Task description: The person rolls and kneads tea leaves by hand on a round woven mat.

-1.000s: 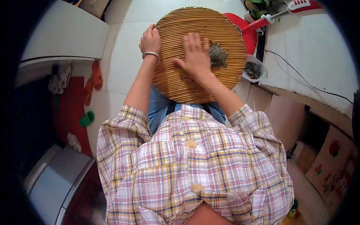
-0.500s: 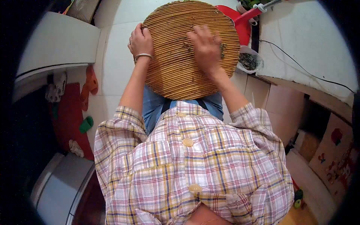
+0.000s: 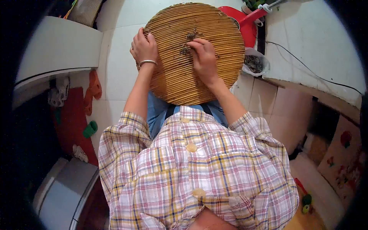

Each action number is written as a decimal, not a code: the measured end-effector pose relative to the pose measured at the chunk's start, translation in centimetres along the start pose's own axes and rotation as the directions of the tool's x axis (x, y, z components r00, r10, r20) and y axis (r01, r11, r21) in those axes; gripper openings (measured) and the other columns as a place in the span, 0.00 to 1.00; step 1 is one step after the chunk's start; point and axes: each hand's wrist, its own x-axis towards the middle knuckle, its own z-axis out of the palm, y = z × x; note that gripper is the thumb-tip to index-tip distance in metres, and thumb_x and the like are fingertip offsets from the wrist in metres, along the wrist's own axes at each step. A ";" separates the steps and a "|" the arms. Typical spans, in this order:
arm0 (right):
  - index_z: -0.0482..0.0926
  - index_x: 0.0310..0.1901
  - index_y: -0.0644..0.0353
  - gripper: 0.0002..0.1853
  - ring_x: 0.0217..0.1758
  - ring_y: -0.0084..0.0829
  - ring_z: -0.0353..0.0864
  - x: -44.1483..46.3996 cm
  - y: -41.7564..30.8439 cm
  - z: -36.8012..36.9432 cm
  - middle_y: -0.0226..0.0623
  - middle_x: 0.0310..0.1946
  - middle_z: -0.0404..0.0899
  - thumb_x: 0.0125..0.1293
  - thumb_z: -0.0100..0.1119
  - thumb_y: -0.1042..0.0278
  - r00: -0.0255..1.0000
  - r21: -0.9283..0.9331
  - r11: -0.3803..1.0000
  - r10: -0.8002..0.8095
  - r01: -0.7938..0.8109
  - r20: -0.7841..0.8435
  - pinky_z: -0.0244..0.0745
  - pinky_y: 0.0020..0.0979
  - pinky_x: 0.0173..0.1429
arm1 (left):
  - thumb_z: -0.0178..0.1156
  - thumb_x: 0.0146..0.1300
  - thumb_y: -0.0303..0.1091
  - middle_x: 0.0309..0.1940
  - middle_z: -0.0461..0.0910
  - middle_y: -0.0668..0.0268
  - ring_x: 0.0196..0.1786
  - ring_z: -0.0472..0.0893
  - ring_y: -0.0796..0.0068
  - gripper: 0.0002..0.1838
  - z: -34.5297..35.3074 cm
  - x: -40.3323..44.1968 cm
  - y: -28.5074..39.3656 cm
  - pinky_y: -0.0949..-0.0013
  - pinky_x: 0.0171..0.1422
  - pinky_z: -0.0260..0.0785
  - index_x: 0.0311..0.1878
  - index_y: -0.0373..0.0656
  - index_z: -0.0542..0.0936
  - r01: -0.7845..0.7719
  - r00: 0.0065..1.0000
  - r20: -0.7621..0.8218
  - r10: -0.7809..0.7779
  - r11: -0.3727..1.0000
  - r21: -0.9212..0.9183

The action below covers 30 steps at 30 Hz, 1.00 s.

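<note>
A round ribbed tray (image 3: 168,73), brown and apparently made of reed or bamboo strips, rests across my lap. My left hand (image 3: 145,49) is closed on its left rim, with a bracelet at the wrist. Near the middle of the tray lie small clumps of dark, dried leaves (image 3: 184,50). My right hand (image 3: 205,59) is over them, thumb and fingertips pinched together on some of the bits. What exactly sits between those fingertips is small and partly hidden.
Right of the tray, a clear plastic bag (image 3: 256,65) holds dark dried material. Behind it are a red basin (image 3: 251,32) and a white surface (image 3: 310,46) with a black cable. A white cabinet (image 3: 57,46) stands left, with orange slippers (image 3: 93,90) below.
My right hand has moved left and slightly lower, going from spread fingers to a pinch. The leaf bits now lie in clumps nearer the tray's middle. My left hand stays on the rim.
</note>
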 end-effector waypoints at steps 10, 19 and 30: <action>0.78 0.57 0.56 0.18 0.70 0.51 0.63 -2.1 1.0 -1.8 0.46 0.63 0.71 0.66 0.57 0.66 0.991 -0.171 0.977 0.122 -0.128 -0.045 0.53 0.50 0.73 | 0.49 0.69 0.48 0.59 0.76 0.60 0.62 0.73 0.56 0.25 0.3 -0.3 0.1 0.51 0.69 0.58 0.65 0.48 0.71 -0.034 0.999 -0.017 0.035 0.999 0.035; 0.80 0.53 0.53 0.15 0.64 0.44 0.72 6.3 4.4 4.2 0.39 0.56 0.77 0.65 0.57 0.69 0.988 -0.111 0.982 -0.155 0.155 0.012 0.67 0.45 0.66 | 0.50 0.69 0.47 0.58 0.76 0.60 0.62 0.74 0.57 0.25 0.4 -0.5 0.2 0.51 0.70 0.58 0.65 0.47 0.71 -0.050 0.998 -0.041 0.054 0.995 0.090; 0.79 0.55 0.54 0.19 0.62 0.43 0.74 -2.8 0.2 -0.4 0.38 0.55 0.78 0.62 0.61 0.72 0.977 0.009 0.991 -0.136 0.137 0.166 0.69 0.42 0.64 | 0.50 0.68 0.47 0.59 0.75 0.60 0.61 0.74 0.57 0.25 0.7 -0.5 0.0 0.52 0.69 0.59 0.65 0.48 0.71 -0.077 0.994 -0.072 0.084 0.992 0.102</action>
